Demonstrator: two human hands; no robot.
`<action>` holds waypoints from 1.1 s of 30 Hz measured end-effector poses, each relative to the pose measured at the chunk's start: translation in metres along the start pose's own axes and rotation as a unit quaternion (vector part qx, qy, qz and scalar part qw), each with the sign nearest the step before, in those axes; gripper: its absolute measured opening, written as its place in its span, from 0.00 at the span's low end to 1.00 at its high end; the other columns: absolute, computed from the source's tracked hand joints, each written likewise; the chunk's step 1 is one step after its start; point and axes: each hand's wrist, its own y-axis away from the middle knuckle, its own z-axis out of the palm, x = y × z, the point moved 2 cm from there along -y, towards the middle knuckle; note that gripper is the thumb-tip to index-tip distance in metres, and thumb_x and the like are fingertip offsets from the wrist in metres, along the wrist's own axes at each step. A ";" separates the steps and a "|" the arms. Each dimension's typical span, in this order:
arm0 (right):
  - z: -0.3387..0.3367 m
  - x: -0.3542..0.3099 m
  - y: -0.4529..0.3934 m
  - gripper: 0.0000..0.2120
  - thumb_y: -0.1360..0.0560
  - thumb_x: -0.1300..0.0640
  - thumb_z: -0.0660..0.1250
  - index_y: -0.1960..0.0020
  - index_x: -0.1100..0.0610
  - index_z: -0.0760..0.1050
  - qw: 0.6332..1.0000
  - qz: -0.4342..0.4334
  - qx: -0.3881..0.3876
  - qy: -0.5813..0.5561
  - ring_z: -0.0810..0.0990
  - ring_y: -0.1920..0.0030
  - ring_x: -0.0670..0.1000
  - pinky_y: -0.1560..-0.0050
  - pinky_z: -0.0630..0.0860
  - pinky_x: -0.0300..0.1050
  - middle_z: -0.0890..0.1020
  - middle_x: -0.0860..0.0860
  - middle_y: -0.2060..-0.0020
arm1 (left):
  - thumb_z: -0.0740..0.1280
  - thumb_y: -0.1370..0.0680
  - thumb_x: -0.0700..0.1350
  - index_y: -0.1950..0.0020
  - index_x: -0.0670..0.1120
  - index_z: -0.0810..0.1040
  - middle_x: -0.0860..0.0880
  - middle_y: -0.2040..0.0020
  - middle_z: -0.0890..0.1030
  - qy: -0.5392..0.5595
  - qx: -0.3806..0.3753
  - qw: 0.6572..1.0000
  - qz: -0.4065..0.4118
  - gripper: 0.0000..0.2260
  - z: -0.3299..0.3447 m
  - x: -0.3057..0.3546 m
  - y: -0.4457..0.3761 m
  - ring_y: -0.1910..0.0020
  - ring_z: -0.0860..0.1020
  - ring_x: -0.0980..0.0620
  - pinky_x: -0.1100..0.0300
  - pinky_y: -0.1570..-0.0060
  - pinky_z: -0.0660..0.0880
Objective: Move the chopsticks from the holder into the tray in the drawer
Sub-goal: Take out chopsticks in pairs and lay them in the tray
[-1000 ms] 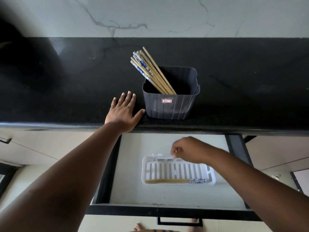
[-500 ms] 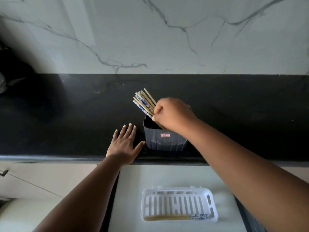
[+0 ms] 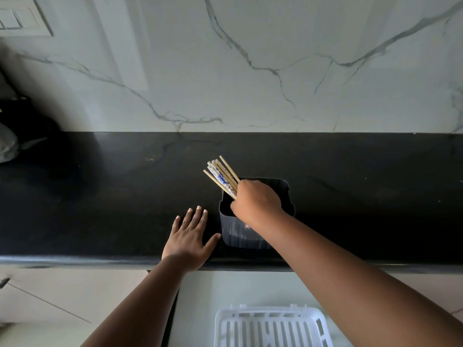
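At the holder mouth, my right hand (image 3: 258, 200) was curled around the chopsticks (image 3: 222, 177) | left hand (image 3: 188, 237) lay flat, fingers spread, on the counter (image 3: 100, 196) beside the holder (image 3: 231, 232) | advice: lift along their lean, clear the rim, then lower into the tray (image 3: 271, 326).

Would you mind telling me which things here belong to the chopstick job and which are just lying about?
Job: chopsticks, dark holder, white tray, right hand at the chopsticks, left hand flat on the counter.
Lying about: wall switch, grey object far left.
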 end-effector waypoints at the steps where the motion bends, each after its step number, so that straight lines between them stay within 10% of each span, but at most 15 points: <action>1: -0.001 0.000 0.000 0.12 0.22 0.57 0.65 0.40 0.59 0.73 1.000 0.000 0.000 0.001 0.81 0.53 0.57 0.64 0.73 0.46 0.81 0.56 0.49 | 0.38 0.26 0.70 0.22 0.51 0.42 0.55 0.23 0.39 0.002 -0.001 1.000 0.000 0.37 0.000 0.000 0.000 0.25 0.35 0.55 0.52 0.26 0.37; 7: -0.045 0.010 0.009 0.13 0.26 0.59 0.64 0.67 0.55 0.64 0.997 -0.052 0.057 -0.020 0.73 0.63 0.57 0.63 0.67 0.45 0.75 0.52 0.66 | 0.38 0.26 0.71 0.22 0.51 0.41 0.55 0.24 0.37 0.008 -0.010 1.000 0.005 0.38 0.002 -0.002 -0.003 0.26 0.33 0.55 0.52 0.27 0.35; 12: -0.126 0.030 0.024 0.11 0.28 0.53 0.72 0.62 0.61 0.78 0.969 -0.106 0.098 -0.200 0.81 0.66 0.56 0.65 0.76 0.45 0.83 0.55 0.67 | 0.61 0.23 0.62 0.22 0.49 0.56 0.46 0.21 0.52 0.134 -0.050 0.988 -0.060 0.33 -0.035 -0.002 -0.021 0.22 0.47 0.46 0.50 0.26 0.48; 16: -0.171 0.043 0.034 0.08 0.27 0.57 0.73 0.54 0.62 0.80 0.923 -0.106 0.042 -0.368 0.86 0.60 0.51 0.58 0.84 0.46 0.86 0.56 0.61 | 0.70 0.24 0.44 0.38 0.43 0.77 0.43 0.38 0.78 0.478 0.177 0.858 -0.058 0.15 -0.155 0.024 -0.038 0.37 0.76 0.49 0.56 0.40 0.72; 20: -0.182 0.041 0.045 0.05 0.27 0.60 0.73 0.55 0.61 0.80 0.882 -0.104 -0.016 -0.459 0.86 0.59 0.54 0.60 0.83 0.44 0.87 0.58 0.60 | 0.70 0.27 0.54 0.38 0.51 0.77 0.52 0.41 0.81 0.647 0.067 0.752 0.103 0.19 -0.277 0.092 -0.026 0.45 0.78 0.63 0.65 0.48 0.73; 27: -0.176 0.024 0.055 0.04 0.28 0.58 0.75 0.55 0.58 0.81 0.871 -0.118 -0.025 -0.476 0.85 0.64 0.50 0.63 0.82 0.43 0.86 0.54 0.65 | 0.66 0.22 0.41 0.46 0.41 0.81 0.40 0.56 0.81 0.654 -0.002 0.747 0.121 0.07 -0.305 0.151 -0.005 0.59 0.79 0.43 0.49 0.54 0.79; 33: -0.201 0.021 0.075 0.03 0.26 0.58 0.72 0.55 0.58 0.81 0.932 -0.115 0.087 -0.332 0.84 0.64 0.48 0.56 0.84 0.49 0.86 0.53 0.62 | 0.65 0.21 0.41 0.45 0.44 0.81 0.44 0.49 0.85 0.725 -0.036 0.687 0.042 0.08 -0.283 0.135 -0.016 0.52 0.84 0.42 0.48 0.54 0.81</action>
